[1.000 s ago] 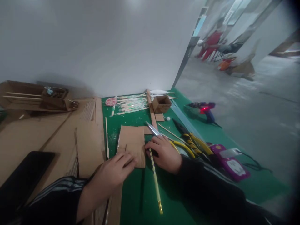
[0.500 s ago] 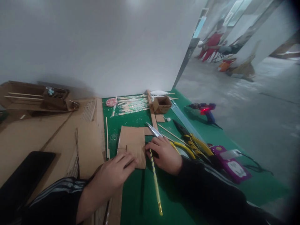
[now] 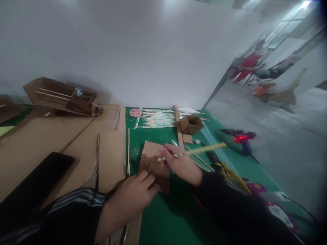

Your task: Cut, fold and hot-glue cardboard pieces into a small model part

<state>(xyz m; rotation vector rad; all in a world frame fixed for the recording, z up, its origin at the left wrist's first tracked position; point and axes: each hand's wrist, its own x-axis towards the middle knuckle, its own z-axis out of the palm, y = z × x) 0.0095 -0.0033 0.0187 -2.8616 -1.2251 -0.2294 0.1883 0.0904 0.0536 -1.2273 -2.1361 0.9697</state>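
Observation:
My right hand (image 3: 182, 166) pinches a yellow patterned pencil (image 3: 201, 148), which slants low over a brown cardboard piece (image 3: 153, 148). One pencil end lies above the cardboard and the other points up to the right. At the cardboard's lower left, my left hand (image 3: 134, 190) rests with bent fingers closed on it; the fingertips are partly hidden. The shaded part between both hands looks creased or layered, and I cannot tell which. Scissors are mostly covered by my right hand, with just a blade tip (image 3: 175, 143) showing.
Right of my hands are yellow-handled pliers (image 3: 224, 170), a purple device (image 3: 255, 187) and a glue gun (image 3: 241, 137) with a red light. Behind stand a small cardboard box (image 3: 191, 124) and wrapped sticks (image 3: 159, 119). A black phone (image 3: 43, 180) lies left. A person (image 3: 249, 64) sits far off.
My right hand has left the scissors and come over the cardboard, swinging the pencil from pointing towards me to lying slanted across. The view has shifted, so things appear further right.

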